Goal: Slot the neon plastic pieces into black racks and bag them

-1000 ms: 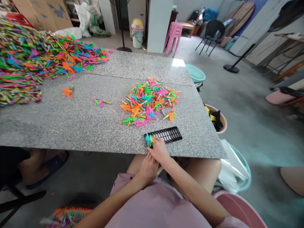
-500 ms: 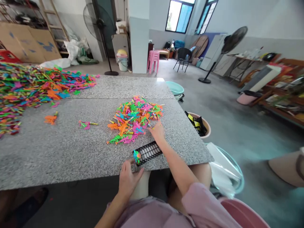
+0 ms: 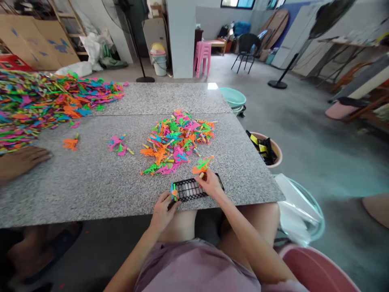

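1. Black plastic grid tray [image 3: 194, 188] lies at the near edge of the granite table [image 3: 91, 182], directly before the seated person.
2. Left hand [image 3: 162, 207] rests at the tray's left end, fingers curled on its corner beside a blue and orange piece [image 3: 174, 193] already seated there.
3. Right hand [image 3: 211, 184] sits over the tray's right portion, fingertips pinched on an orange and green toy piece [image 3: 202, 164] held just above the grid.
4. Loose pile of coloured pieces [image 3: 178, 140] lies just beyond the tray; a far larger heap [image 3: 45, 101] covers the table's far left.
5. Another person's hand [image 3: 21, 160] lies flat on the table at the left, well apart from the tray.
6. Risk, as judged: the tray sits near the table edge, so downward pressure on it could tip or slide it off if the left hand's hold slackens.
7. Risk, as judged: the pinch on the piece looks light; a slip would drop it onto the grid or over the edge into the lap.
8. Change from half a second ago: the right hand was then stretched to the pile's near edge; it is now back over the tray with a piece in its grip.
9. Left hand has moved from below the table edge up onto the tray's corner; the other person's hand has newly entered view.
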A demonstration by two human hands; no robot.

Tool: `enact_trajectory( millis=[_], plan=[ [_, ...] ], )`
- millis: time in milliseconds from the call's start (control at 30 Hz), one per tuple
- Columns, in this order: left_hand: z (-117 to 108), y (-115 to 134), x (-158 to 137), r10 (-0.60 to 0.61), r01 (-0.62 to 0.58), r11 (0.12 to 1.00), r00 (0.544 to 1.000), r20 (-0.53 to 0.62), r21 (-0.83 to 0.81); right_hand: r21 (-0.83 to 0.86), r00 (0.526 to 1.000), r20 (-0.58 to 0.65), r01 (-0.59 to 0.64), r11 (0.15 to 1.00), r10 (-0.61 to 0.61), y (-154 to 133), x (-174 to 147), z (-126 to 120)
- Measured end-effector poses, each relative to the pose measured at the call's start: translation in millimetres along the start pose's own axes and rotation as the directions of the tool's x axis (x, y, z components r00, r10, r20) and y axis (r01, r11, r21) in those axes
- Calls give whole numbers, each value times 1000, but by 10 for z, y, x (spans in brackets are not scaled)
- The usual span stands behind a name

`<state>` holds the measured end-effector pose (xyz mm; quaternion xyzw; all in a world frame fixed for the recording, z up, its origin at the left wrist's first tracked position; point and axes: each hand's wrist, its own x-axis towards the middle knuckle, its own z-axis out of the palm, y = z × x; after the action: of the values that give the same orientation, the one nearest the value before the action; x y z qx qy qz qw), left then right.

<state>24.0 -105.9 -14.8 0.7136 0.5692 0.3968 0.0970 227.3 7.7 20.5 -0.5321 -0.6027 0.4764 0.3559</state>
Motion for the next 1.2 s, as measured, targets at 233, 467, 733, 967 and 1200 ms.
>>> enact_trajectory(
  millis=[233,467,733,967,1200],
  plan=[
    [-61,69,-4,1,-1,1000,1000,13,2,-236,964,183,232,944,-191,-227,111,534],
    [-22,55,-25,0,1,1000,1000,16,-11,-487,921,302,371,791,-246,-260,86,687],
    [47,83,-27,-2,2,1000,1000,-19,2,-467,853,370,514,719,-369,-322,391,447],
    [52,73,5,14,-13,1000,999,-37,13,-477,915,200,402,781,-349,-180,823,180],
    [91,26,0,36,-35,999,999,-33,20,-609,957,-46,201,767,-287,-64,1052,-803]
  ],
)
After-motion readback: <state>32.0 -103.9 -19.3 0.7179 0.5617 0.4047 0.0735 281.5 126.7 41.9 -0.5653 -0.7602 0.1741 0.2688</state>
